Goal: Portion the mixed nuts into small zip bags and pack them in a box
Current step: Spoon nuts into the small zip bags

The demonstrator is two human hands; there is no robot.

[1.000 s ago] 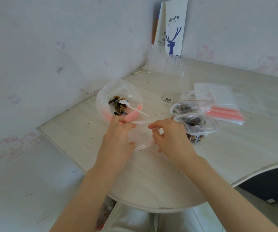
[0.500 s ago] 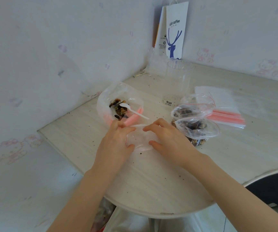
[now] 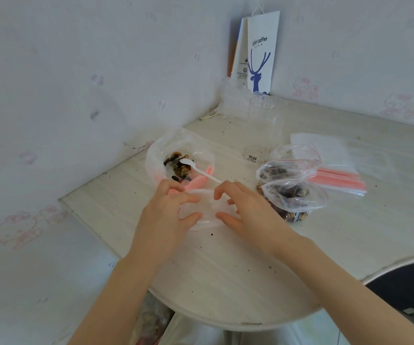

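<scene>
Both hands — left hand (image 3: pixel 166 215), right hand (image 3: pixel 248 212) — pinch a thin, crinkly clear zip bag (image 3: pixel 207 210) flat on the pale table (image 3: pixel 225 270), just before the nuts (image 3: pixel 179 168) — lumpy, brown.

On the pale table (image 3: pixel 225 270), the left hand (image 3: pixel 166 217) and right hand (image 3: pixel 248 210) each pinch a side of an empty clear zip bag (image 3: pixel 207 210), fingers curled and thumbs underneath. Just behind them an open plastic bag of mixed nuts (image 3: pixel 179 165) holds a white spoon (image 3: pixel 198 169). To the right lie two filled zip bags (image 3: pixel 293 192), near a stack of unused red-striped bags (image 3: pixel 335 180) and a clear jar (image 3: pixel 263 130).
</scene>
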